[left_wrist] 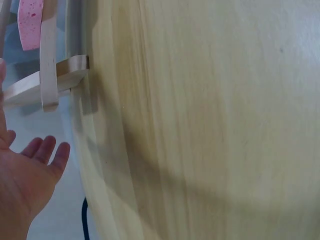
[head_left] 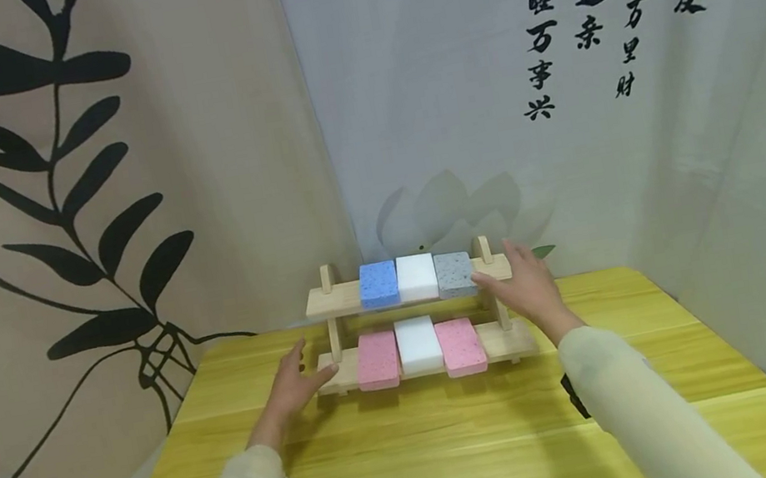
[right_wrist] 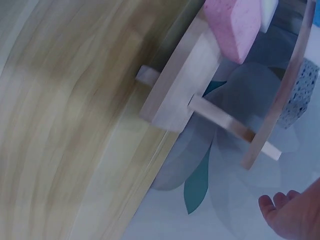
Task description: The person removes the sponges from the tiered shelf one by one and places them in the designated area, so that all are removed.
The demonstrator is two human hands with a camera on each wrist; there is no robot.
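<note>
A two-tier wooden rack (head_left: 336, 301) stands at the table's back. On its upper board lie a blue sponge (head_left: 379, 284), a white one (head_left: 416, 277) and a grey one (head_left: 454, 274). The lower board holds a pink sponge (head_left: 377, 361), a white block (head_left: 419, 344) and another pink sponge (head_left: 461, 347). My left hand (head_left: 295, 382), fingers spread, is at the rack's lower left end; the left wrist view shows its palm (left_wrist: 25, 185). My right hand (head_left: 530, 288) is at the upper board's right end, thumb by the grey sponge; whether it touches, I cannot tell.
The wooden table (head_left: 419, 453) reaches back to a hanging cloth (head_left: 235, 128) with printed leaves and characters. Another cloth wall (head_left: 751, 211) runs along the right side. In the left wrist view a dark cable (left_wrist: 85, 220) shows beside the table edge.
</note>
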